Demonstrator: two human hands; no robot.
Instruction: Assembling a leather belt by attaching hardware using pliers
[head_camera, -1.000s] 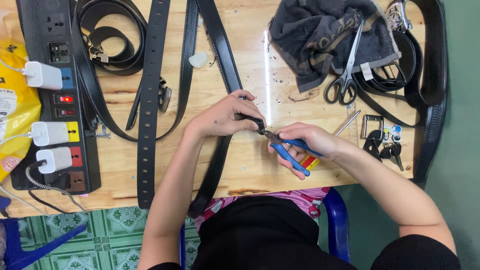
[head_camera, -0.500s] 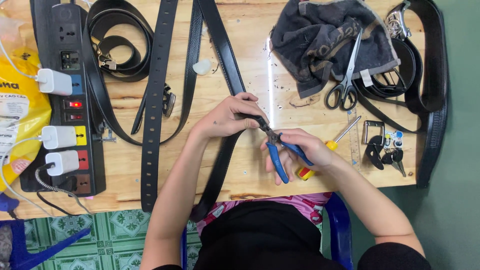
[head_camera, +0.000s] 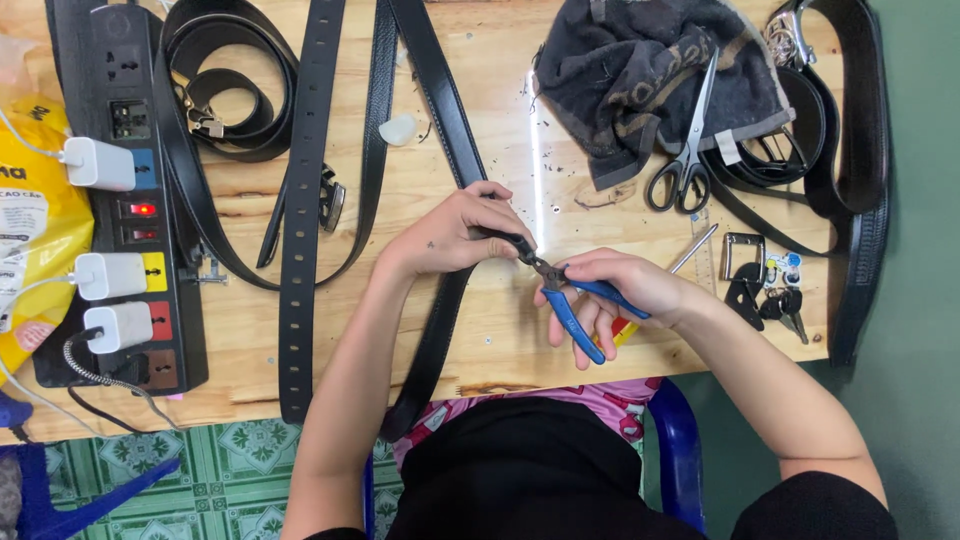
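Left hand (head_camera: 455, 235) pinching black leather belt (head_camera: 440, 300) | right hand (head_camera: 620, 290) gripping blue-handled pliers (head_camera: 570, 300)

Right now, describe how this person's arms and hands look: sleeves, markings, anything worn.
Both forearms are bare. The left hand has a small dark mark on its back. The right hand shows no ring or glove. A black sleeve covers the right upper arm.

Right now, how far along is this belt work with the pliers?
In hand: the left hand pinches the end of a black belt while the right hand closes blue-handled pliers on it. Done: dark scraps dot the table near the scissors. Left: other belts lie untouched.
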